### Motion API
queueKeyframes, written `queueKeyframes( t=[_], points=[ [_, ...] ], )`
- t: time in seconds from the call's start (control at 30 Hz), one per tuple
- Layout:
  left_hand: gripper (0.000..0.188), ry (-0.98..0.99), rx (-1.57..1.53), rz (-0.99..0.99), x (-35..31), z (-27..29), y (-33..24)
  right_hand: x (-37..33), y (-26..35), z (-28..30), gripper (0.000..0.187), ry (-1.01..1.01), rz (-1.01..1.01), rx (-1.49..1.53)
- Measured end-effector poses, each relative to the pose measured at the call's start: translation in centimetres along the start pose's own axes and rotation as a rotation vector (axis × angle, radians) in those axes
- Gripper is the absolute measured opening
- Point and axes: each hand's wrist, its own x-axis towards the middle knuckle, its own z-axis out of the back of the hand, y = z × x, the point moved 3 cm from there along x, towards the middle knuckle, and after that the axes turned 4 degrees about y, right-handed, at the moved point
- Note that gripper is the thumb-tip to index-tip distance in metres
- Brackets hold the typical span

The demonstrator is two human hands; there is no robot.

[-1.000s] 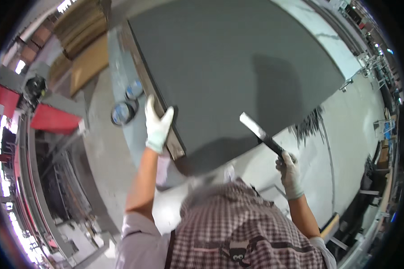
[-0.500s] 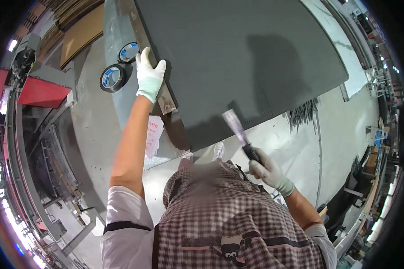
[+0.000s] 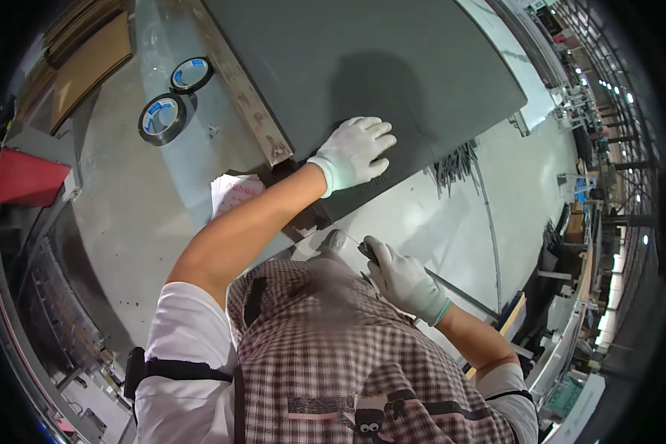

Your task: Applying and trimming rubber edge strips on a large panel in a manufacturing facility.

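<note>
My left hand [image 3: 357,152], in a white glove, lies flat with its fingers apart on the large dark grey sheet [image 3: 296,66], close to the corner nearest me. Lower and to the right, my gloved right hand [image 3: 405,281] is closed around the black handle of a knife [image 3: 370,250]. Its blade points up and left toward the sheet's near corner and shows only as a thin line. A long flat bar [image 3: 237,81] runs along the sheet's left edge.
Two rolls of black tape [image 3: 161,120] rest on the surface at left, beyond a stack of printed paper slips [image 3: 233,191]. Black strips [image 3: 455,164] hang from the sheet's near edge at right. Cardboard sheets [image 3: 89,66] stand far left, by a red machine part [image 3: 28,177].
My left hand has left the bar and moved right onto the sheet. My right hand has shifted left, and the knife's blade has turned edge-on. The view has swung to the right.
</note>
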Motion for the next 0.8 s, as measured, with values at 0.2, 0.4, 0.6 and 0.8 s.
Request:
queueKeyframes(
  t=[0.2,0.4,0.6,0.8],
  points=[
    [0.043,-0.033,-0.001,0.02,-0.5,-0.8,0.8,0.0,2.3,-0.2,0.036,0.061,-0.185,-0.136],
    [0.044,-0.04,-0.007,-0.002,-0.2,-1.1,0.6,4.2,0.3,-3.0,0.032,-0.01,-0.096,0.01],
    [0.044,-0.021,0.007,0.033,-0.9,-1.2,1.5,2.6,0.6,-2.1,0.029,0.185,-0.254,-0.035],
    [0.044,-0.011,0.001,0.007,-0.2,-2.0,0.5,5.9,-1.9,-5.3,0.032,0.09,-0.108,0.033]
  ],
)
